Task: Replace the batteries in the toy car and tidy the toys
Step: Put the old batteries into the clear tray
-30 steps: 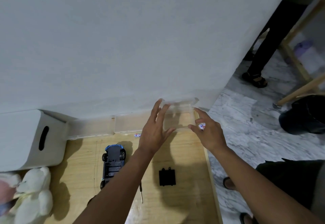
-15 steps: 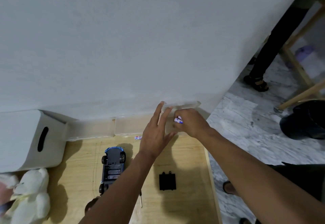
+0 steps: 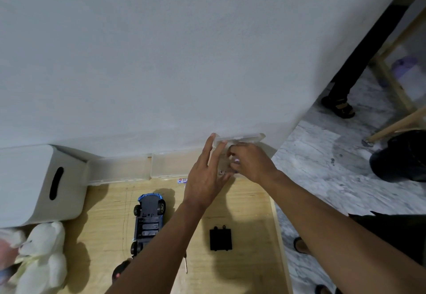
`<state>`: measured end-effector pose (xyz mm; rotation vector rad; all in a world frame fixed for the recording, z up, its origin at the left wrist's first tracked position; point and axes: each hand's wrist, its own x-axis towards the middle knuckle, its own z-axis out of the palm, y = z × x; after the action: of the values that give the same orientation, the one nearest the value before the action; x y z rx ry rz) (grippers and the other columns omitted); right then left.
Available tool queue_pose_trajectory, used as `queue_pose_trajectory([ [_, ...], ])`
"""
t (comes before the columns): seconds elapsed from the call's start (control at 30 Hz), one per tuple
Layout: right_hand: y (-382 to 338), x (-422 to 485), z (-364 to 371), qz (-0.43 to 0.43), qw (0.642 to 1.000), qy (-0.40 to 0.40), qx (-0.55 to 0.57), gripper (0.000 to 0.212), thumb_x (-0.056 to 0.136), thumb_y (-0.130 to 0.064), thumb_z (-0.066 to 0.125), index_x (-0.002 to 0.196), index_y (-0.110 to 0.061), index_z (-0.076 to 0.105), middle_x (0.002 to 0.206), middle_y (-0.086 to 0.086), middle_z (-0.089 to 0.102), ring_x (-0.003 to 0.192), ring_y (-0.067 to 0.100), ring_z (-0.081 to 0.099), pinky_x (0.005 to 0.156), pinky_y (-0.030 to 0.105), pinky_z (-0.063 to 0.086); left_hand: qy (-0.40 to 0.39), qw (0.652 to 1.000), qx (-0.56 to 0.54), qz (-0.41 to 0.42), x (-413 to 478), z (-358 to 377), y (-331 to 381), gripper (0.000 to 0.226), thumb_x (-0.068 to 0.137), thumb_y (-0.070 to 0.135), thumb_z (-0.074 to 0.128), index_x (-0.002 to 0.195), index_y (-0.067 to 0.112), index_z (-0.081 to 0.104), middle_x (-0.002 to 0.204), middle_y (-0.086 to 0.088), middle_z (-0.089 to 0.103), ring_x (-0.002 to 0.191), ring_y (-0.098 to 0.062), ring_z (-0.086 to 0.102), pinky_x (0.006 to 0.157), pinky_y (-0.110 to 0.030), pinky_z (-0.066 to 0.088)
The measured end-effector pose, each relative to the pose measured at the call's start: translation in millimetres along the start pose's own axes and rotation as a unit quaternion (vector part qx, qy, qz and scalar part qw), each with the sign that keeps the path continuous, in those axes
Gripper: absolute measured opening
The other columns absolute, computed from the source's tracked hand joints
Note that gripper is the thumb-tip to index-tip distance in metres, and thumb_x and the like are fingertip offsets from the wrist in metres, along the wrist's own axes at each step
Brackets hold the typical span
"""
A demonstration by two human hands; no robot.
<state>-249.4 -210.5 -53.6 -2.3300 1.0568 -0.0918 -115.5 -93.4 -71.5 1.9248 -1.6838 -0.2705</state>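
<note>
Head view: both hands reach to the far right corner of the wooden desk, where a clear plastic box stands against the white wall. The left hand is flat, fingers spread and released, pressed to the box's near side. The right hand is curled, its fingertips bunched over the box; something small with a purple tint shows between them, likely a battery, but it is too blurred to name, so whether that grip holds anything I cannot tell.

The toy car lies upside down on the desk, blue nose toward the wall, its battery bay open; the left forearm crosses its rear end. The black battery cover lies apart to the right. A thin screwdriver is mostly hidden under the forearm.

Two more clear boxes line the wall, a small labelled item just before them, unreadable. A white storage bin and white teddy bear sit at left, the bear partly cut off by the frame.
</note>
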Motion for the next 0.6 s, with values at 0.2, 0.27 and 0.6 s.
queue_pose_trajectory([
  [0.2,0,-56,7,0.051,0.950,0.301,0.071,0.018,0.087,-0.011,0.065,0.104,-0.018,0.068,0.104,-0.004,0.068,0.097,0.019,0.060,0.081,0.028,0.049,0.003,1.000,-0.008,0.003,-2,-1,1,0.083,0.088,0.043,0.077,0.156,0.028,0.031,0.173,0.004,0.007,0.123,-0.021,0.060,0.072,-0.032,0.060],
  [0.27,0,-66,0,0.095,0.924,0.353,0.111,0.031,0.088,-0.010,0.063,0.119,-0.017,0.059,0.119,-0.002,0.059,0.108,0.021,0.054,0.088,0.028,0.047,0.004,1.000,-0.009,0.006,-3,-1,1,0.081,0.091,0.045,0.074,0.157,0.030,0.029,0.173,0.005,0.006,0.122,-0.020,0.061,0.074,-0.025,0.055],
  [0.6,7,-75,6,0.060,0.957,0.267,0.093,0.025,0.097,-0.027,0.063,0.120,-0.026,0.071,0.121,-0.005,0.055,0.110,0.014,0.052,0.092,0.024,0.045,-0.013,1.000,-0.008,-0.002,-21,5,3,0.061,0.101,0.042,0.062,0.155,0.035,0.035,0.171,0.007,0.015,0.118,-0.028,0.064,0.076,-0.029,0.055],
])
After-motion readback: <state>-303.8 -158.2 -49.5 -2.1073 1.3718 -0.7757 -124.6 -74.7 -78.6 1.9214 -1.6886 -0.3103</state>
